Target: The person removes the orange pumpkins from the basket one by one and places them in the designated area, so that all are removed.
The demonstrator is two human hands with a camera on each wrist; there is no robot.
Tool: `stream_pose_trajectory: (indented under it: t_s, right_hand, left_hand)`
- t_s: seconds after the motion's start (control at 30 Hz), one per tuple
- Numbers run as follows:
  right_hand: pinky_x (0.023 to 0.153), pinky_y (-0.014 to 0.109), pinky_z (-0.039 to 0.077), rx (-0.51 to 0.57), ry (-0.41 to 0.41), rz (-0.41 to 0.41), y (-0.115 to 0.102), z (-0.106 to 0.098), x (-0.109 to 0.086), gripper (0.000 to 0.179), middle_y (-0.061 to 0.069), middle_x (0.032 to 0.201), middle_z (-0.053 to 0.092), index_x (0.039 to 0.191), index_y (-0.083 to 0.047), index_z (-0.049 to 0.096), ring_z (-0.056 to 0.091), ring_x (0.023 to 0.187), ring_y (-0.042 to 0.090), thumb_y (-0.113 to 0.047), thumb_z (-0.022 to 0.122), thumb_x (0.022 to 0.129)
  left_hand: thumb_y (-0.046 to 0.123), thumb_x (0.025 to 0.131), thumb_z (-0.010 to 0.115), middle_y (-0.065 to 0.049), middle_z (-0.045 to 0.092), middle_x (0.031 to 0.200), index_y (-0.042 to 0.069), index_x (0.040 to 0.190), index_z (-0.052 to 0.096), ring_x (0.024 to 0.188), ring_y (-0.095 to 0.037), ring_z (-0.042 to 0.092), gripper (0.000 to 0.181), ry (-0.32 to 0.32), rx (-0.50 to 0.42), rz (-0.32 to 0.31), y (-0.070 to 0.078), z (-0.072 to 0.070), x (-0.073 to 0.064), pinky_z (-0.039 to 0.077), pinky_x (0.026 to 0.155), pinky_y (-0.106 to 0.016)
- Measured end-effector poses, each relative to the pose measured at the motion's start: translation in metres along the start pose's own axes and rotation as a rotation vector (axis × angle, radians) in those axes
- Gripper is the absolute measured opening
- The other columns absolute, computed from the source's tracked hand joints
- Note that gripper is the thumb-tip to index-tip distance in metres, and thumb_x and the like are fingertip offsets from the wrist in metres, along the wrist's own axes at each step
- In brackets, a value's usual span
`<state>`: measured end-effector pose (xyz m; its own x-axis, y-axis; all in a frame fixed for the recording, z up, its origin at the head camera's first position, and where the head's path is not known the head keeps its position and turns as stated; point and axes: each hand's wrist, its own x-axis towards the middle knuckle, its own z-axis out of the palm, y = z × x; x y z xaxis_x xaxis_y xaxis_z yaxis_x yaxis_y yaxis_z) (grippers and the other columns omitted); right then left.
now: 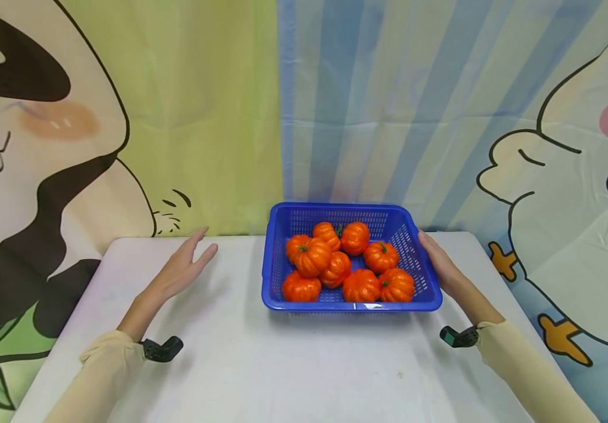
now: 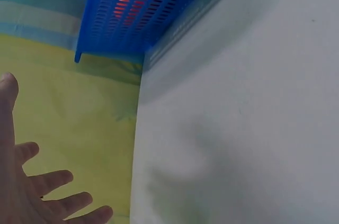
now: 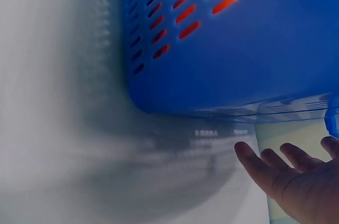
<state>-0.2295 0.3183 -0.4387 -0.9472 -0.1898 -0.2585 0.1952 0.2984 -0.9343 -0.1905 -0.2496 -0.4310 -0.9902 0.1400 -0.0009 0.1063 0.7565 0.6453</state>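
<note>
A blue plastic basket (image 1: 351, 306) with slotted sides holds several small orange pumpkins (image 1: 311, 257). Some are piled on one another at its left side, and a few show green stems. My right hand (image 1: 441, 264) is at the basket's right side, fingers extended along the rim. In the right wrist view, those fingers (image 3: 259, 163) are spread close under the basket's edge. My left hand (image 1: 182, 267) hovers over the table to the left of the basket, holding nothing. Its fingers and thumb are spread, as the left wrist view also shows, with the basket wall (image 2: 132, 12) some distance off.
The basket sits toward the back of a white table (image 1: 304, 364). Behind it hangs a curtain (image 1: 219, 117) with yellow-green and blue striped panels and cartoon animals at both sides. A dark device is strapped on each wrist.
</note>
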Motion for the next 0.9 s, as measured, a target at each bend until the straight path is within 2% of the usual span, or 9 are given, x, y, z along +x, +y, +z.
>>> stream_pose_trajectory:
  t_s: [0.1, 0.27, 0.43, 0.5, 0.6, 0.73, 0.9]
  right_hand:
    - [0.085, 0.021, 0.052, 0.053, -0.017, 0.028, 0.002, 0.001, 0.000, 0.076, 0.018, 0.146, 0.033, 0.157, -0.018, 0.005, 0.058, 0.104, 0.007, -0.064, 0.019, 0.098]
    - [0.086, 0.024, 0.052, 0.098, -0.031, 0.079, 0.005, 0.002, 0.001, 0.075, 0.020, 0.152, 0.028, 0.157, -0.022, 0.002, 0.056, 0.109, 0.011, -0.065, 0.018, 0.097]
    - [0.086, 0.019, 0.051, 0.147, -0.043, 0.079, 0.007, 0.002, 0.003, 0.069, 0.021, 0.159, 0.016, 0.156, -0.026, -0.008, 0.053, 0.111, 0.009, -0.056, 0.021, 0.102]
    - [0.086, 0.017, 0.050, 0.151, -0.038, 0.078, 0.007, 0.002, 0.003, 0.068, 0.019, 0.160, 0.013, 0.155, -0.029, -0.011, 0.052, 0.112, 0.007, -0.054, 0.023, 0.102]
    - [0.086, 0.015, 0.050, 0.141, -0.023, 0.082, 0.007, 0.003, 0.001, 0.069, 0.018, 0.161, 0.015, 0.155, -0.031, -0.009, 0.052, 0.113, 0.007, -0.056, 0.026, 0.101]
    - [0.086, 0.016, 0.050, 0.111, -0.020, 0.062, 0.006, 0.003, 0.001, 0.070, 0.018, 0.161, 0.016, 0.155, -0.033, -0.008, 0.049, 0.120, 0.013, -0.058, 0.027, 0.100]
    - [0.085, 0.014, 0.051, 0.077, -0.007, 0.036, 0.006, 0.004, 0.003, 0.070, 0.016, 0.162, 0.016, 0.155, -0.034, -0.008, 0.046, 0.126, 0.020, -0.059, 0.028, 0.100]
  left_hand:
    - [0.059, 0.099, 0.037, -0.023, 0.023, 0.158, 0.014, 0.157, 0.010, 0.142, -0.047, 0.027, 0.078, -0.024, -0.047, -0.005, 0.011, 0.002, 0.004, 0.028, 0.109, -0.068]
    - [0.060, 0.097, 0.039, -0.019, 0.025, 0.159, 0.018, 0.157, 0.012, 0.143, -0.044, 0.030, 0.078, -0.026, -0.118, 0.013, 0.031, 0.004, 0.013, 0.031, 0.108, -0.066]
    - [0.050, 0.099, 0.046, -0.015, 0.029, 0.158, 0.018, 0.155, 0.018, 0.141, -0.039, 0.036, 0.071, -0.003, -0.249, 0.124, 0.060, 0.007, 0.021, 0.037, 0.108, -0.061]
    - [0.046, 0.099, 0.049, -0.014, 0.030, 0.157, 0.018, 0.155, 0.019, 0.140, -0.038, 0.039, 0.069, -0.016, -0.289, 0.179, 0.072, 0.011, 0.024, 0.039, 0.107, -0.059]
    - [0.042, 0.099, 0.052, -0.014, 0.031, 0.157, 0.017, 0.154, 0.021, 0.139, -0.038, 0.040, 0.068, -0.069, -0.334, 0.248, 0.088, 0.018, 0.028, 0.040, 0.108, -0.056]
    - [0.041, 0.097, 0.055, -0.010, 0.030, 0.157, 0.022, 0.154, 0.022, 0.138, -0.036, 0.041, 0.069, -0.162, -0.324, 0.296, 0.106, 0.030, 0.035, 0.042, 0.108, -0.052]
    - [0.044, 0.093, 0.060, -0.011, 0.029, 0.156, 0.025, 0.154, 0.022, 0.137, -0.033, 0.042, 0.074, -0.271, -0.198, 0.338, 0.123, 0.047, 0.044, 0.046, 0.105, -0.049]
